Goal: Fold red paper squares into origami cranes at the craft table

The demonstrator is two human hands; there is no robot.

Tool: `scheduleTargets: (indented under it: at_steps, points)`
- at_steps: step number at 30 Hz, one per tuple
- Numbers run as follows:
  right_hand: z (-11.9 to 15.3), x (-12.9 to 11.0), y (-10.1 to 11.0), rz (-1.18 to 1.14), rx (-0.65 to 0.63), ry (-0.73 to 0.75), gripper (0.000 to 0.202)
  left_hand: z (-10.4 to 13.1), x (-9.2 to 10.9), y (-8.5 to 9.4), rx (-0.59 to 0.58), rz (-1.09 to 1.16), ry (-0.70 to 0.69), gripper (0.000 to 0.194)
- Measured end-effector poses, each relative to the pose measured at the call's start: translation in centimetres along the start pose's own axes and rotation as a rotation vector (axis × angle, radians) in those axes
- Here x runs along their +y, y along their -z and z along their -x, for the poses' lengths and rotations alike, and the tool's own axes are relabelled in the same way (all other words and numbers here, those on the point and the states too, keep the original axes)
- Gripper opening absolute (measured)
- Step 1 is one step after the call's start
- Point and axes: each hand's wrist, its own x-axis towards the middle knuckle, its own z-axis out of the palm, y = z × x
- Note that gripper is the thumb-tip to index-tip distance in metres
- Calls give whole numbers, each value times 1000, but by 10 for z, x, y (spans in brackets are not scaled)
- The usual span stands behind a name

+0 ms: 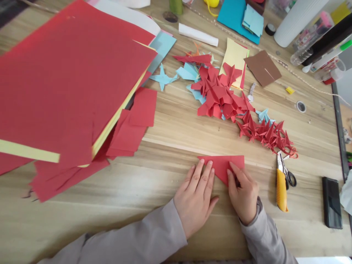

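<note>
A red paper (221, 167), folded into a triangle with its long edge away from me, lies flat on the wooden table (170, 143). My left hand (195, 198) rests flat with spread fingers, the fingertips on the paper's left part. At the paper's right part, my right hand (243, 190) has its fingers bent and drawn together, pressing on or pinching the paper near its lower corner. Beyond the hands lies a long heap of folded red paper stars (220, 91), with light blue ones among them.
Large red sheets (68, 80) and smaller red squares (144, 106) fill the left. Scissors (290, 176), a yellow cutter (281, 190) and a black phone (332, 201) lie at the right. A brown square (262, 68) and yellow paper (232, 57) lie farther back.
</note>
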Motion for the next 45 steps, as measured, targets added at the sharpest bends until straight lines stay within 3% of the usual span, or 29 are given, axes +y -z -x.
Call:
scheduleTargets:
  at_steps: [5,16,37,45]
  points:
    - [0,2,0,8,-4,13,26,2,0,-5,12,8,-6,62]
    - [-1,4,0,7,28,61,24,-4,-3,5,-41,17,-7,65]
    - [-2,4,0,-3,25,34,25,-5,-3,5,-67,-1,23,66]
    - [-2,3,0,15,9,26,25,-5,-4,4,-15,17,-5,66]
